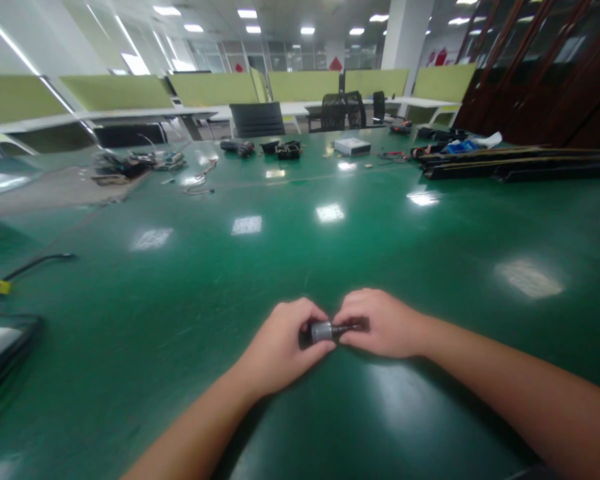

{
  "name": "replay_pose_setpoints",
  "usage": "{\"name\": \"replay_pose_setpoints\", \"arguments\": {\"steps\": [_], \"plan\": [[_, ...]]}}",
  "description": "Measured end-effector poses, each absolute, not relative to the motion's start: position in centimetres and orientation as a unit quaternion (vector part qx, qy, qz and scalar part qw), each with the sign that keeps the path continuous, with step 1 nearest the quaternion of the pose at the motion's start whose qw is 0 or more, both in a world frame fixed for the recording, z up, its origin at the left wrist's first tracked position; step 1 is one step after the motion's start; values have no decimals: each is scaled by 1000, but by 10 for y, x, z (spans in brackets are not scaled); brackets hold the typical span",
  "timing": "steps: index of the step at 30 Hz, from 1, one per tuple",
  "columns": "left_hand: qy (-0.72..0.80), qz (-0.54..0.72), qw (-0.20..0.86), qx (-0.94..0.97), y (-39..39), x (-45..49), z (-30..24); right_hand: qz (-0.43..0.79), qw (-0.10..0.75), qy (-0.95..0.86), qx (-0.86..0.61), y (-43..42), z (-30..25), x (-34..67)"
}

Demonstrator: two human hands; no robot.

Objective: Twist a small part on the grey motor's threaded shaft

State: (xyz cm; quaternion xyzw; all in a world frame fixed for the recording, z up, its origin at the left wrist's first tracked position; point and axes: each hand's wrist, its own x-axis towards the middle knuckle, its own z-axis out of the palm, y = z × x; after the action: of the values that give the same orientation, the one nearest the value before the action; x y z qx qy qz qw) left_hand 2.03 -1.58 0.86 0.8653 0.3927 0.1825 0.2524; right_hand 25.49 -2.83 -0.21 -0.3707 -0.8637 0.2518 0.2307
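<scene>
Close together over the near middle of the green table [300, 267], both hands grip one small silver-and-black cylindrical part [322, 331]. My left hand [285, 340] has its thumb and fingers wrapped round the thick grey body, whose black end is partly hidden in the palm. On the other side, my right hand [380, 323] pinches the narrow dark shaft-like end between thumb and fingers. The part lies roughly level, pointing left to right. Its exact kind cannot be made out.
At the left edge are a grey-and-black device [5, 347] and a black cable with a yellow piece [3, 287]. Farther back lie electronic scraps [140, 163], black parts [283, 150], a silver box [353, 146] and long black strips [510, 163].
</scene>
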Motion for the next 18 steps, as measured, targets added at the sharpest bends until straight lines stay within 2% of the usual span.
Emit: {"name": "replay_pose_setpoints", "arguments": {"steps": [10, 18], "plan": [[382, 174, 284, 862, -3, 11, 8, 331, 225, -817, -414, -22, -1, 251], [365, 163, 261, 879, -4, 14, 8, 307, 227, -826, -415, -24, -1, 252]]}}
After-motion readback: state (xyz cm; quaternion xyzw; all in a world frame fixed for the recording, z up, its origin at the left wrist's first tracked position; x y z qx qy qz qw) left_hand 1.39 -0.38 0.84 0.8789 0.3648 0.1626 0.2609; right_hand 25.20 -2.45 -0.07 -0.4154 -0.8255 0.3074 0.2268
